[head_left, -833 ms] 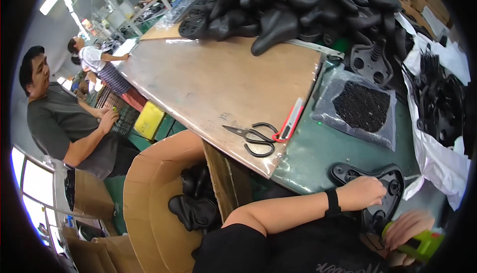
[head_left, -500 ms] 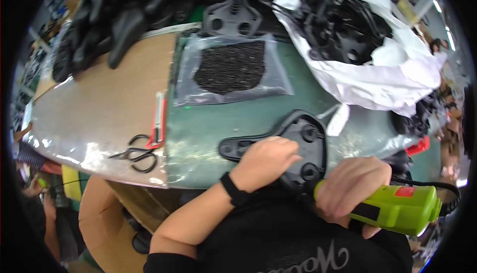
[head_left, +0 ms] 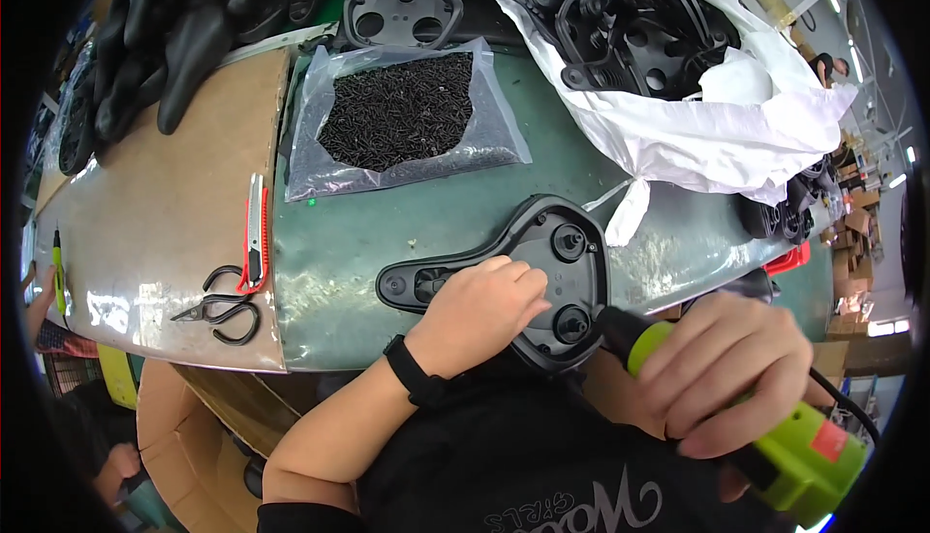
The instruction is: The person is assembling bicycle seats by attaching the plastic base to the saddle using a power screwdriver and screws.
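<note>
An upside-down black bicycle saddle (head_left: pixel 542 260) lies near the front edge of the green tabletop, its narrow nose to the left. My left hand (head_left: pixel 480 308), with a black band at the wrist, is closed over the middle of its underside; whether a small part is between the fingertips is hidden. My right hand (head_left: pixel 722 373) grips a lime-green electric screwdriver (head_left: pixel 799 465) with a black front end. That front end points up and left, close to the saddle's wide rear rim; I cannot tell if it touches.
Beyond the saddle lies a clear bag of black screws (head_left: pixel 402 111). A white sack (head_left: pixel 717 141) holds black saddle bases (head_left: pixel 635 44). To the left are a red utility knife (head_left: pixel 255 237) and black scissors (head_left: pixel 228 308). Black saddles (head_left: pixel 194 58) pile up at back left.
The electric screwdriver has tilted, its rear end now lower and its front end turned up-left toward the saddle. My left hand stays on the saddle. The whole view has shifted slightly.
</note>
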A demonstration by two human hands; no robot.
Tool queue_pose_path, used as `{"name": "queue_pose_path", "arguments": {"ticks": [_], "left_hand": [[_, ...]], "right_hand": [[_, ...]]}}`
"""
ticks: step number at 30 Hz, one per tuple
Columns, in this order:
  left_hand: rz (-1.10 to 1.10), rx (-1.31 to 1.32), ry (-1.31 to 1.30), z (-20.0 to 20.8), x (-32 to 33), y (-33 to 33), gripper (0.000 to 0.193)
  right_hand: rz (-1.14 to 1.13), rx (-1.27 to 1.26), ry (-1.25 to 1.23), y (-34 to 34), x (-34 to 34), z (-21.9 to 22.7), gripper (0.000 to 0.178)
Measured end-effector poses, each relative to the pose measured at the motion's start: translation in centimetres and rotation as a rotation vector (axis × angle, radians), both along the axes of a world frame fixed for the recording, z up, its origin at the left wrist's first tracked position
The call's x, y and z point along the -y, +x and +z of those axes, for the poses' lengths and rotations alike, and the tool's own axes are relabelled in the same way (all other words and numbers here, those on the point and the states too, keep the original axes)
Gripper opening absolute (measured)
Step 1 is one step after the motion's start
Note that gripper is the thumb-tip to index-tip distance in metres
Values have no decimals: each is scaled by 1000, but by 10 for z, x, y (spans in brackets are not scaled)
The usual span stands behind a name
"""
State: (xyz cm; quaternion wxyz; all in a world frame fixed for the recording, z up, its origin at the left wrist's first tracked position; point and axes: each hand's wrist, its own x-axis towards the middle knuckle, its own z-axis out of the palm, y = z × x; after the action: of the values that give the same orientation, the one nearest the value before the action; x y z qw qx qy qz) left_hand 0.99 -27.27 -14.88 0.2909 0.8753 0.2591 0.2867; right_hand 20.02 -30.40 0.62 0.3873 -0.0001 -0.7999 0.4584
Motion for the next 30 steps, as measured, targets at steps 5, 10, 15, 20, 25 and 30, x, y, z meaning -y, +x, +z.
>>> {"name": "queue_pose_path", "arguments": {"ticks": [5,10,15,20,25,30], "left_hand": [[52,422,-829,14,-9,-6,17],[16,674,-1273,17,-4,-28,28],[-21,742,-1306,17,4,-25,28],[-30,774,-1377,19,3,-22,26],[-16,795,-1399,15,-3,-23,26],[-30,792,-1426,17,-6,-19,27]], "right_hand": [[-149,-91,-156,31,-2,14,44],[-281,-583,-234,19,-12,-25,45],[-323,-723,-282,3,-23,-34,49],[-343,-715,-278,0,-27,-39,51],[-372,-755,-299,0,-29,-46,53],[-394,-725,-295,1,-32,-51,52]]}}
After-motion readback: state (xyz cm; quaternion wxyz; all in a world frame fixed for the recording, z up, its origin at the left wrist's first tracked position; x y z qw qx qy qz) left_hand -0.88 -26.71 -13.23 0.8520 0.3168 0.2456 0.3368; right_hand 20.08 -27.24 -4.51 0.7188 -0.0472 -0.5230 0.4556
